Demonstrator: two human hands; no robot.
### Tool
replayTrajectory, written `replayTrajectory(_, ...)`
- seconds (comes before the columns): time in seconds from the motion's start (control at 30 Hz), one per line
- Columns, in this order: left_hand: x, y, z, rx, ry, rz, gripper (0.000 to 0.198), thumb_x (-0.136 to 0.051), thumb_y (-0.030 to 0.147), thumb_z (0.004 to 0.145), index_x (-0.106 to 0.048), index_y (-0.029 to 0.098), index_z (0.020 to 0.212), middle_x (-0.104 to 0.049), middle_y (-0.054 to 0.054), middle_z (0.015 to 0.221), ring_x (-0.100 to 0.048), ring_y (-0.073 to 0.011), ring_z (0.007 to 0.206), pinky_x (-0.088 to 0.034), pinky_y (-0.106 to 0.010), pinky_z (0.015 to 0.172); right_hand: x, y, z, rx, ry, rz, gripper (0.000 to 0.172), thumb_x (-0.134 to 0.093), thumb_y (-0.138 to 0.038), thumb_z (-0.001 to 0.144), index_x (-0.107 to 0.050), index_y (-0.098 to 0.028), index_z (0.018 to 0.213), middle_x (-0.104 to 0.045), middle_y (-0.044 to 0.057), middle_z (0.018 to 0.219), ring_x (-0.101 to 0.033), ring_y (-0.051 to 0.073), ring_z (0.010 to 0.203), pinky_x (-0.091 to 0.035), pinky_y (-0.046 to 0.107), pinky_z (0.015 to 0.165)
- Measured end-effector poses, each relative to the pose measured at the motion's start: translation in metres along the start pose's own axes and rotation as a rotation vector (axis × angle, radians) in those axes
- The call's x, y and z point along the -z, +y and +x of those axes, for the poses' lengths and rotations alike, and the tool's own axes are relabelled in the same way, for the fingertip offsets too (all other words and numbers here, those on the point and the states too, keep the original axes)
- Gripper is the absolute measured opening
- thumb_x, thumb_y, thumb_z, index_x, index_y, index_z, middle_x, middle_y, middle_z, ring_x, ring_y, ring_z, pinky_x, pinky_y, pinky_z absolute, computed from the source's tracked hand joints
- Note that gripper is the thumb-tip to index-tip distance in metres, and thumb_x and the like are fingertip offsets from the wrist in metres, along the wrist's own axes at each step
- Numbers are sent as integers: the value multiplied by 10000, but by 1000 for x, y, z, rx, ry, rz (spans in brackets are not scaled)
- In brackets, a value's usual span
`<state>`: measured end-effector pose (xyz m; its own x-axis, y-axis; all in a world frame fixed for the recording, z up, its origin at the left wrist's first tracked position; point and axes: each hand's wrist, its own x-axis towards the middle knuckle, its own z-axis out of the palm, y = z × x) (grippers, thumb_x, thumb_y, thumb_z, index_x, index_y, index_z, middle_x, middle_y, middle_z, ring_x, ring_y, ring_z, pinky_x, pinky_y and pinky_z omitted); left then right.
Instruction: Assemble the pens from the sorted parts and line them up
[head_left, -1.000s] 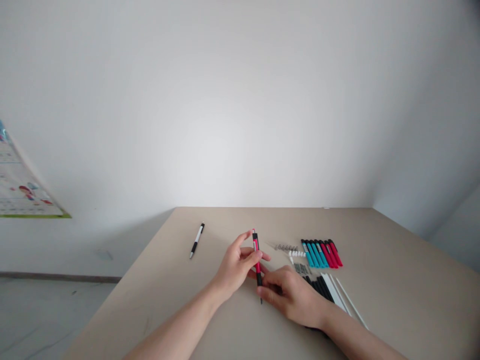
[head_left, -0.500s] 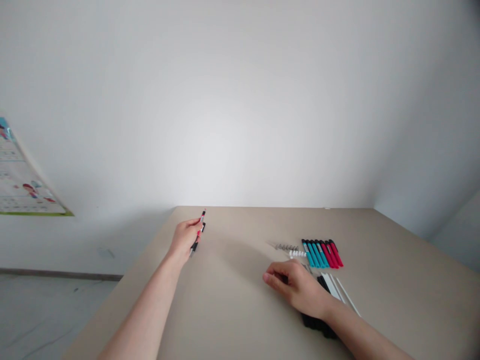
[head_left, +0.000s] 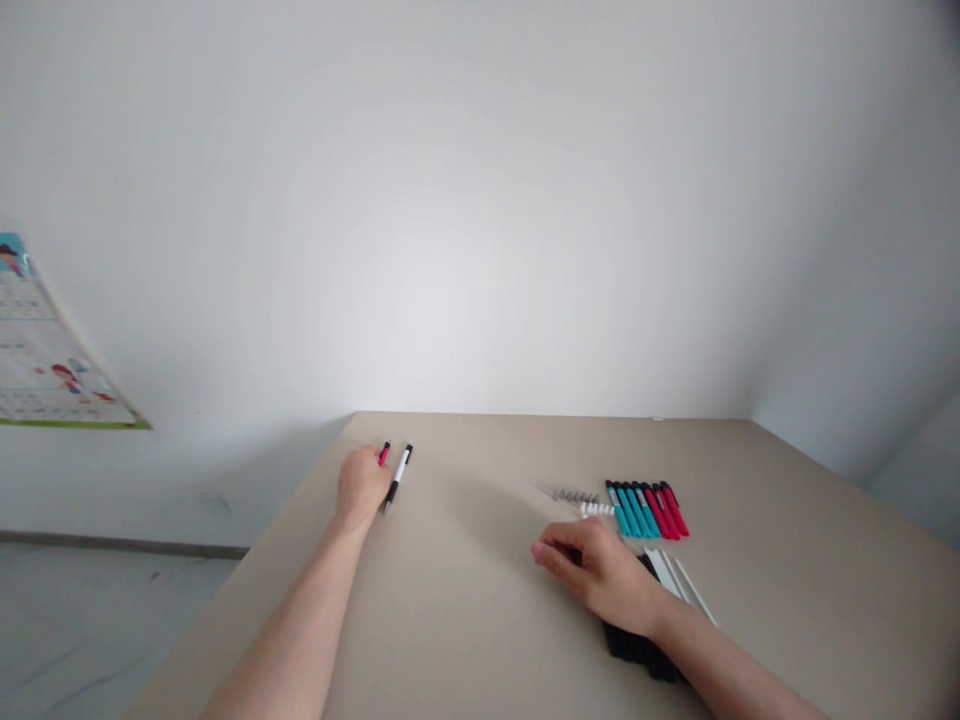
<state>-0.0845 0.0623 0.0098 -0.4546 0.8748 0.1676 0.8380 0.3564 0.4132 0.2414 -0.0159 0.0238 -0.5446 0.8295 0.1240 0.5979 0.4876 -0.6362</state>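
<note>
At the left of the table my left hand (head_left: 363, 484) is closed on a red pen (head_left: 384, 453), its black end showing beyond the fingers; the rest of the pen is hidden. Close to its right lies a white pen (head_left: 401, 472) with black ends. My right hand (head_left: 596, 570) rests at the middle right, fingers curled and thumb against the index finger, with nothing visible in it. Under and behind it are black pen parts (head_left: 626, 645) and thin white refills (head_left: 673, 575), partly covered by the hand and wrist.
Beyond my right hand lies a row of teal pen barrels (head_left: 630, 510) and red pen barrels (head_left: 670, 510) with black tops. Beside them are metal springs (head_left: 576, 496) and small white parts (head_left: 598, 510). A wall (head_left: 480, 250) borders the table's (head_left: 450, 620) back edge.
My left hand has come down left of the white pen, bringing the red pen alongside it; the white pen is now uncovered. The right hand stays in place.
</note>
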Motion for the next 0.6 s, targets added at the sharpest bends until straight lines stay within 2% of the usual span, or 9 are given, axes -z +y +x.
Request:
replayTrajectory(0.17,-1,3,-3,-34,-19,66,227,-531,162,794,-737,131,885,-720,-167,927,-658,-271,915,-440,-275,750,-1,3,0,17,-11,3,378,-424,-363,926,-549,-149,640,-309,-57,544,-280,90,515,-210,237,483)
replayTrajectory(0.37,-1,5,-5,-59,-42,62,253,-534,167,805,-735,154,957,-729,-140,931,-670,-238,872,-426,-245,704,1,-1,-1,25,-9,9,394,-417,-370,926,-523,-153,614,-285,-56,546,-266,92,513,-206,242,484)
replayTrajectory(0.6,0,8,-7,-87,-60,48,231,-537,168,825,-742,159,931,-736,-128,894,-671,-216,831,-408,-231,670,1,-1,-1,21,-16,13,397,-417,-378,923,-504,-158,605,-275,-57,543,-263,91,509,-201,239,482)
